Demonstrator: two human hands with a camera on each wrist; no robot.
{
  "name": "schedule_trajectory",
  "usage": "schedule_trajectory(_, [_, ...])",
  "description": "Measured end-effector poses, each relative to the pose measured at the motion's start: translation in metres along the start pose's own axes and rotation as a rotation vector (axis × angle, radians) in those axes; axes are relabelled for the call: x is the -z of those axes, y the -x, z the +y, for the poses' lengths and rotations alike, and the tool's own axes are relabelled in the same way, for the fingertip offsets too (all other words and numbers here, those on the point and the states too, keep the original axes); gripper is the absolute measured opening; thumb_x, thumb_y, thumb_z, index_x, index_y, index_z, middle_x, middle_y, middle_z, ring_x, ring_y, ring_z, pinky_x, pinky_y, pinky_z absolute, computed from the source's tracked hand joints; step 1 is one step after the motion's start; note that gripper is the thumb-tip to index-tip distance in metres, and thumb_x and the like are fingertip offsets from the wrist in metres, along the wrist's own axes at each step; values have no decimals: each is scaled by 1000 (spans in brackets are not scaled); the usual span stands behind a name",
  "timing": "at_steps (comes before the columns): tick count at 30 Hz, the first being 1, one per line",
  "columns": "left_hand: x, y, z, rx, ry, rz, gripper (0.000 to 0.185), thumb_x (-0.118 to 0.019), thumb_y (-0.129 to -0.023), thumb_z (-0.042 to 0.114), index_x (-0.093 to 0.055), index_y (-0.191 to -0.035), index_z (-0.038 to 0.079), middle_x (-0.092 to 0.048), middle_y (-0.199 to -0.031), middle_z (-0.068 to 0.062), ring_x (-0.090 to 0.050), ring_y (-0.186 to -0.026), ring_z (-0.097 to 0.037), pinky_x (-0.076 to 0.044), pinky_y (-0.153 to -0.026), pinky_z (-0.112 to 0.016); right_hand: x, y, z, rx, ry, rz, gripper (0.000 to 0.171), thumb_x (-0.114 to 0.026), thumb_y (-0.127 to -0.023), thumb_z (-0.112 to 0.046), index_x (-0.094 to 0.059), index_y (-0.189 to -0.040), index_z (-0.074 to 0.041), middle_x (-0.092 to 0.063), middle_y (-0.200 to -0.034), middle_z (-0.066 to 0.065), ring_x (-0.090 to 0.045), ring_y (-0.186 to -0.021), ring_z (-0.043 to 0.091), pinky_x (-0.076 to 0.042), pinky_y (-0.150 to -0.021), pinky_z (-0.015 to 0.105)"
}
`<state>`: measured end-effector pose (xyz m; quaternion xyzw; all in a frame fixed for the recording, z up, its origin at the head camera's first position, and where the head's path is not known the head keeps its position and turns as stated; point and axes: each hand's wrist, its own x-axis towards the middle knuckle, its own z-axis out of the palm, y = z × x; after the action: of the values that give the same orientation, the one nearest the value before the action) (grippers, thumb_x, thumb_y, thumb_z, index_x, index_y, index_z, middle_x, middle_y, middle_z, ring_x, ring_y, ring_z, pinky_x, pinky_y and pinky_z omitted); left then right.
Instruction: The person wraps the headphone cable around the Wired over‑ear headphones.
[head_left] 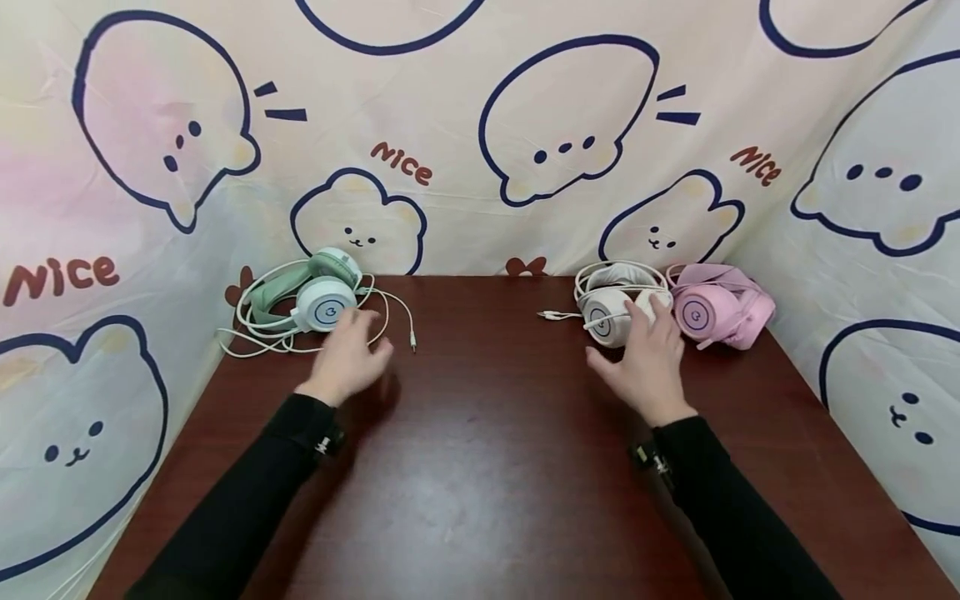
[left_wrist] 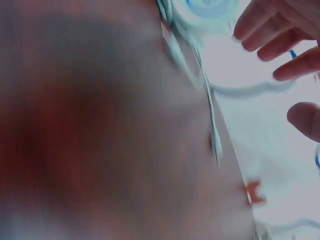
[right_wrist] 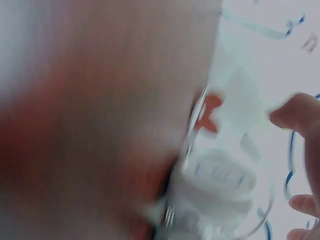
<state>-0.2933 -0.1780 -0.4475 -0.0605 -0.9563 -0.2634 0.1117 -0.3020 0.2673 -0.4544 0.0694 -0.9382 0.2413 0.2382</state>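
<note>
A green and white headset point(head_left: 315, 292) lies at the back left of the brown table point(head_left: 480, 467), its white cable point(head_left: 375, 321) looped beside it. My left hand point(head_left: 352, 354) hovers just in front of it, fingers relaxed and holding nothing; the headset point(left_wrist: 200, 15) shows blurred in the left wrist view beside my fingers point(left_wrist: 270, 30). At the back right lie a white headset point(head_left: 615, 308) and a pink headset point(head_left: 720, 308). My right hand point(head_left: 645, 350) reaches toward the white one with spread fingers, fingertips at its earcup. The white headset point(right_wrist: 220, 185) is blurred in the right wrist view.
A cloth backdrop point(head_left: 525, 125) printed with cartoon bears rises behind the table and along both sides. The white headset's cable plug point(head_left: 551, 315) lies to its left. The table's middle and front show bare wood.
</note>
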Motion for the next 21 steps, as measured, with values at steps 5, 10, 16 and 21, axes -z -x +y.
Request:
schedule_trajectory(5, [30,-22,-42,43,-23,135,68,-69,-88,24,-45,-144,-6,-41,-139,-34,-44,-125,-50,-42,-103,-60,2,45,-42,71,-109,-84,83,-84,-81,-33,-44,-147,-2,-29,-157,29,-33,-139,52,-27,-111,71])
schedule_trajectory(10, [52,-33,-78,77,-53,252,72,-73,-87,28,-44,-141,-8,-42,-134,-34,-39,-124,-50,-35,-104,-61,-3,79,-75,128,-152,-186,80,-83,-81,-32,-46,-147,-5,-35,-155,25,-39,-136,48,-32,-111,65])
schedule_trajectory(16, [58,-37,-105,161,-100,24,99,-80,-83,39,-29,-149,-15,-39,-140,-41,-35,-132,-58,-27,-111,-70,-11,95,-78,143,-84,-292,67,-79,-86,-32,-52,-143,-6,-47,-149,21,-48,-134,42,-40,-110,59])
schedule_trajectory(21, [55,-34,-126,177,-168,-161,99,-80,-82,49,-36,-143,-15,-40,-140,-43,-29,-137,-60,-11,-115,-77,-15,94,-69,142,4,-349,53,-73,-92,-32,-61,-134,-3,-57,-142,20,-56,-131,39,-44,-108,58])
